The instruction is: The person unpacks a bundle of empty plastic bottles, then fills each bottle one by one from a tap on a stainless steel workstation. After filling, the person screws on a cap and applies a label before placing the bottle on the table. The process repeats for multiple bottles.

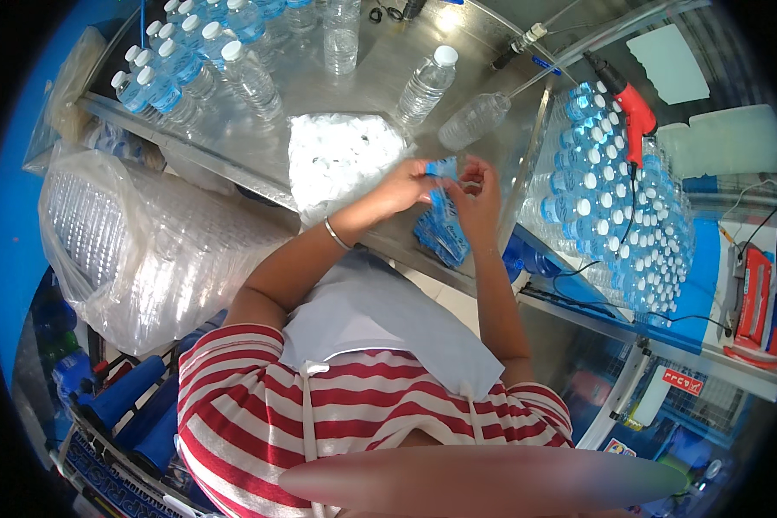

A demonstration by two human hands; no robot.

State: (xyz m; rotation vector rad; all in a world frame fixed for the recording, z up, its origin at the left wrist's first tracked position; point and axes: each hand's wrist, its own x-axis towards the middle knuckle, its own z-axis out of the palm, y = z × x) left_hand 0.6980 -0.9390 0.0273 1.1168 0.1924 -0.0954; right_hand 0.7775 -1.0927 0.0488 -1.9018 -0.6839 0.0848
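My left hand (406, 186) pinches a blue printed plastic label sleeve (441, 168), wearing a metal bangle at the wrist. Close beside it, my right hand (480, 199) has its thumb and curled fingers on the same thin film. Under the hands, a pile of flat blue label sleeves (439, 238) lies on the steel table (375, 84). Left of the hands is an open plastic bag of white bottle caps (343, 155). Beyond them stands a capped, unlabelled water bottle (427, 87). An uncapped clear bottle (474, 123) leans beside it, its mouth at a thin tube (537, 76).
Several capped bottles (191, 61) stand at the far left, many labelled. Labelled bottles (596, 175) crowd the right counter. A red heat gun (638, 123) with a black cord lies above them. A large plastic bag of empty bottles (149, 239) is at my left.
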